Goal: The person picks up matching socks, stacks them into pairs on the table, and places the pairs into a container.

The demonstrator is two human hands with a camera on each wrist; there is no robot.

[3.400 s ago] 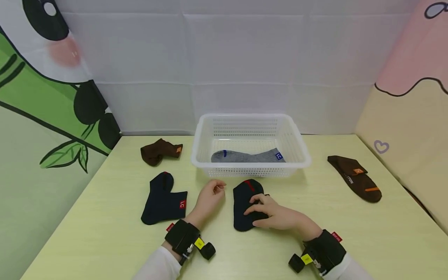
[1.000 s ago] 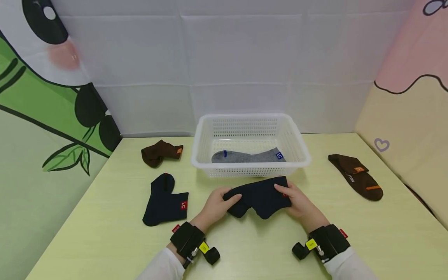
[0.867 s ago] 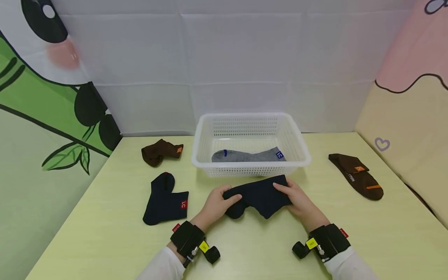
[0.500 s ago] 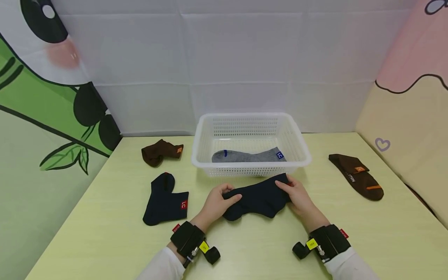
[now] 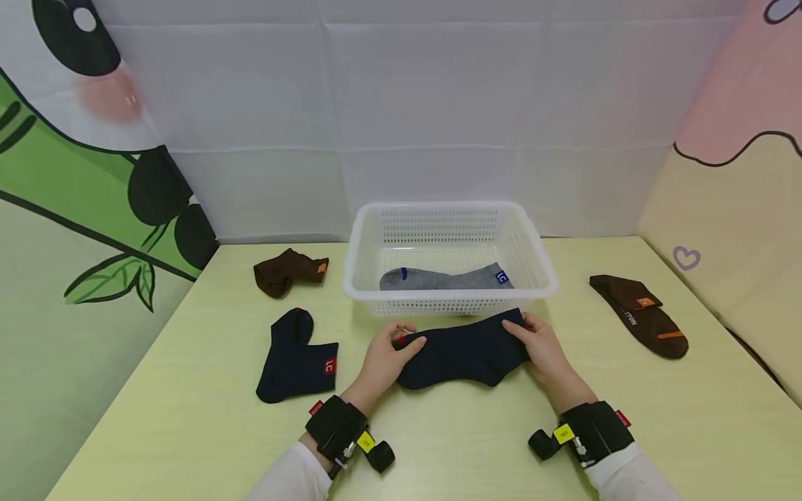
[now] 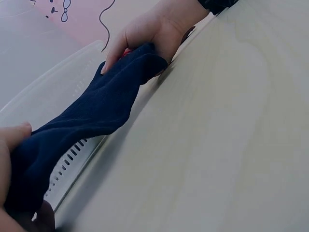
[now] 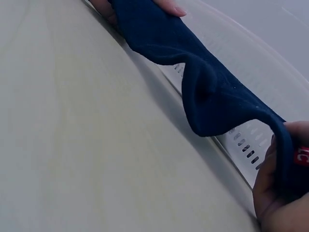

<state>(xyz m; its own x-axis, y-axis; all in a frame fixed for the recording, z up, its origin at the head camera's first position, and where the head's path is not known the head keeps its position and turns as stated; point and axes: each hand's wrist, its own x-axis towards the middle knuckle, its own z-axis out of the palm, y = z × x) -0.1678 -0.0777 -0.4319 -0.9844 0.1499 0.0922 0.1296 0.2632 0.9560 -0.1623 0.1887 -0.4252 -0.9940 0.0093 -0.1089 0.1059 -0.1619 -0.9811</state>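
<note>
Head view shows a navy sock (image 5: 460, 355) stretched out sideways just in front of the white basket (image 5: 539, 268), held at both ends: the left hand (image 5: 385, 358) pinches its left end, thumb on top, and the right hand (image 5: 545, 351) pinches the right end. Both wrist views show the sock hanging slack between the two grips, off the table (image 5: 188, 431) along most of its length, its red tag peeking out at the right hand. The step in hand looks like straightening the sock; the next move would call for both grips to hold evenly while it is laid flat or brought to its mate. That second navy sock (image 5: 294, 358) lies near the left hand, with a brown sock (image 5: 288, 270) beyond it at far left and another brown sock (image 5: 642, 323) well apart at right. A grey sock (image 5: 445, 280) lies inside the basket. Fingertips under the fabric are hidden, and the near side of the sock is hard to judge: touching the table or just above it.
</note>
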